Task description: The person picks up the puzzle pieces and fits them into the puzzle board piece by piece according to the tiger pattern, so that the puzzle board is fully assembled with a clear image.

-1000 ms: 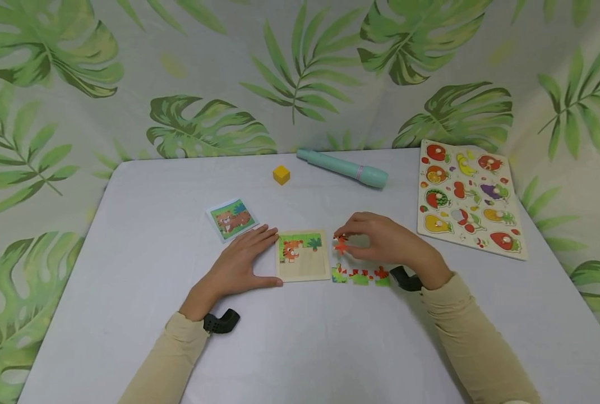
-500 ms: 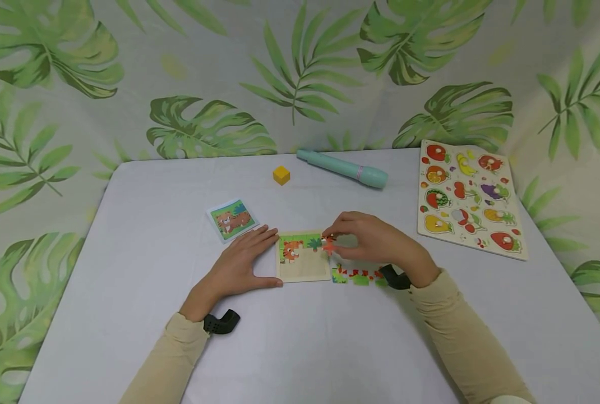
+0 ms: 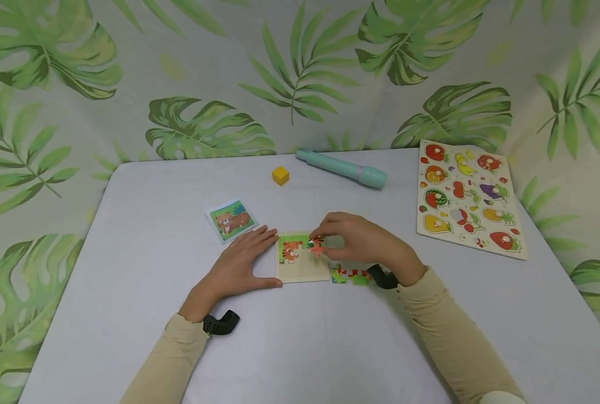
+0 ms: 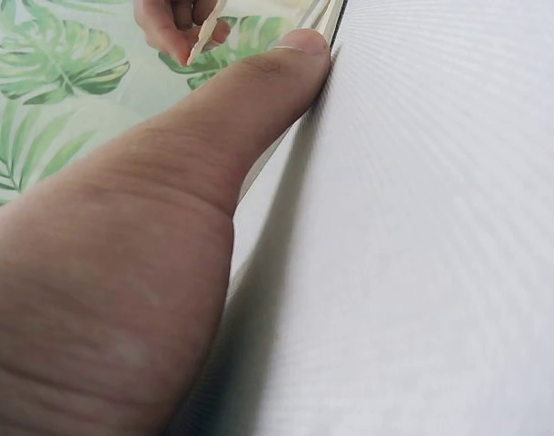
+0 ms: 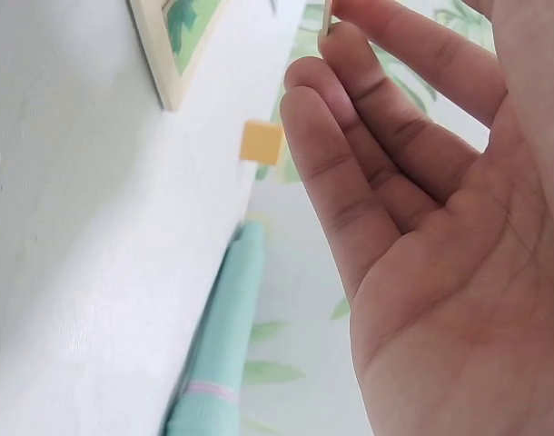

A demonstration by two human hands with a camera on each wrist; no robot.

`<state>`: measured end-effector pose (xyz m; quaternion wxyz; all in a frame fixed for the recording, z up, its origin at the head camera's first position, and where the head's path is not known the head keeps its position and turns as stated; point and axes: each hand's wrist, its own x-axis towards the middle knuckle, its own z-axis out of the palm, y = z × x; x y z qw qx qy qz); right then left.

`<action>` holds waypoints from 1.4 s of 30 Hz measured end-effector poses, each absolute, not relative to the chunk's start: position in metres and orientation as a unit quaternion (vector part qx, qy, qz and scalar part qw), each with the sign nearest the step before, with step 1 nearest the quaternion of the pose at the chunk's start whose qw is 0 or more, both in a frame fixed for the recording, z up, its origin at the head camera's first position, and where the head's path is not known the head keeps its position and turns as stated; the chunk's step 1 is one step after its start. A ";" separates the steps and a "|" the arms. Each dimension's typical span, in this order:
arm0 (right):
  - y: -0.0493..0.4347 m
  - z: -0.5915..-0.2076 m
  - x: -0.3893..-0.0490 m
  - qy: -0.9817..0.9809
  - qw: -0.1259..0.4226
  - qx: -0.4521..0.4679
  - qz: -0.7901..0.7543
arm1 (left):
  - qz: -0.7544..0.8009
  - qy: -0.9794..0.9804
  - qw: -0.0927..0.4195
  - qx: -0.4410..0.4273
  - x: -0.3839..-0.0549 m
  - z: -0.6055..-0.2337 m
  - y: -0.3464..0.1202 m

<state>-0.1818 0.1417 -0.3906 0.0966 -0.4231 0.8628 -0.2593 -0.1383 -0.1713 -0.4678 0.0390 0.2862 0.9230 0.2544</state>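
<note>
My right hand (image 3: 363, 240) pinches an orange-and-white jigsaw puzzle piece (image 3: 316, 247) between thumb and fingertips, over the upper right of a wooden puzzle tray (image 3: 302, 274). The left wrist view catches the piece's pale edge (image 4: 205, 34), raised clear of the tray. Partly filled, the tray shows an orange tiger face and green pieces along its top; the lower part is bare wood. My left hand (image 3: 236, 264) rests at the tray's left side, fingers straight, its thumb (image 4: 286, 68) touching the lower left edge. Loose puzzle pieces (image 3: 350, 275) lie right of the tray, partly hidden by the right wrist.
A tiger picture card (image 3: 231, 220) lies beyond the left hand. Farther back are a yellow cube (image 3: 281, 175) and a teal tube-shaped object (image 3: 342, 167). A fruit peg puzzle board (image 3: 469, 199) lies at the right. A leaf-print cloth (image 3: 204, 67) hangs behind the table.
My right hand has moved left with the puzzle piece, from beside the tray to above its upper right part. The left hand has stayed in place.
</note>
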 end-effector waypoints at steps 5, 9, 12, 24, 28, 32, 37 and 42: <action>0.136 -0.393 -0.182 0.864 0.101 -0.425 -0.249 | 0.253 0.923 0.038 0.288 -0.138 -0.469 -0.172; 0.132 -0.393 -0.181 0.862 0.108 -0.428 -0.249 | 0.250 0.923 0.042 0.288 -0.138 -0.469 -0.172; 0.130 -0.392 -0.180 0.860 0.112 -0.430 -0.250 | 0.249 0.924 0.043 0.287 -0.139 -0.468 -0.172; 0.124 -0.396 -0.179 0.867 0.132 -0.417 -0.238 | 0.252 0.924 0.044 0.284 -0.138 -0.466 -0.170; 0.122 -0.399 -0.179 0.869 0.138 -0.416 -0.229 | 0.255 0.924 0.045 0.282 -0.137 -0.464 -0.170; 0.120 -0.400 -0.180 0.867 0.138 -0.420 -0.228 | 0.254 0.924 0.043 0.283 -0.136 -0.463 -0.171; 0.119 -0.403 -0.180 0.865 0.137 -0.424 -0.231 | 0.255 0.922 0.037 0.288 -0.137 -0.466 -0.172; 0.117 -0.408 -0.181 0.868 0.142 -0.420 -0.224 | 0.254 0.922 0.034 0.290 -0.137 -0.467 -0.171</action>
